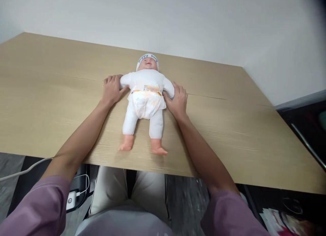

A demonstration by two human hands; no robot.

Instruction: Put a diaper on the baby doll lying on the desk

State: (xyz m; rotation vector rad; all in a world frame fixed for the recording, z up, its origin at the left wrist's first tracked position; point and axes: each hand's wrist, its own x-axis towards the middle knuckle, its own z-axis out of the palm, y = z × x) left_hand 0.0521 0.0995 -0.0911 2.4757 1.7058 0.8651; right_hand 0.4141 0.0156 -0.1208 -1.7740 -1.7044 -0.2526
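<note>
A baby doll [147,78] lies on its back on the table, head toward the wall and feet toward me. It wears white clothes, a white cap [141,62] with blue lettering, and a printed diaper [146,104] fastened round its waist. The diaper's orange-edged waistband crosses the belly, over the white shirt. My left hand [112,89] is closed round the end of the doll's arm on the left. On the other side, my right hand [177,99] grips the end of the other arm. Both of the doll's hands are mostly hidden by my fingers.
The wooden table [63,69] reaches back to a pale wall [178,21]. A white cable [28,169] runs by the front left edge. Below it, a white charger [71,199] rests on something black. Dark equipment [305,127] stands at the right, with papers [276,222] underneath.
</note>
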